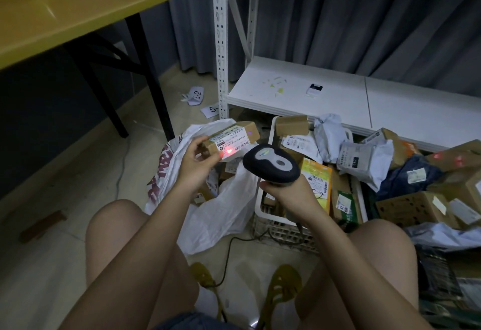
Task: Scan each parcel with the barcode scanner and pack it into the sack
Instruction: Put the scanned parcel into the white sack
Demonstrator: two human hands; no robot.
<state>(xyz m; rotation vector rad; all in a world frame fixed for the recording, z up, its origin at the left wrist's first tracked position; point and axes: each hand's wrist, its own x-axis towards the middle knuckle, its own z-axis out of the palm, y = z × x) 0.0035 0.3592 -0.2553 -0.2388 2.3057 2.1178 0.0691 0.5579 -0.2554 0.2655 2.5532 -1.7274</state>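
Dim room, grey curtains behind, pale tiled floor [78,173] under my knees, and here I am, sitting low with the work between my legs. My left hand [194,165] has its fingers wrapped round the near end of a small cardboard parcel [234,138], thumb on the side facing me, label turned up toward me. A red scan spot glows on the label just beside my fingertips. I judge this box light and stiff, easy in one hand; the end grip leaves the barcodes clear, and the cardboard shouldn't slip. My right hand [289,190] is curled tight round the handle of the barcode scanner [270,164], head aimed left at the label, its cable trailing down to the floor.

Directly below the parcel gapes the white sack [218,215], red print on its side, a few boxes already inside. To its right, a white plastic crate [283,228] crammed with boxes and soft mailers, with more heaped beyond. Behind that, a low white shelf [338,98] with a small device on it; up left, the yellow table [78,4].
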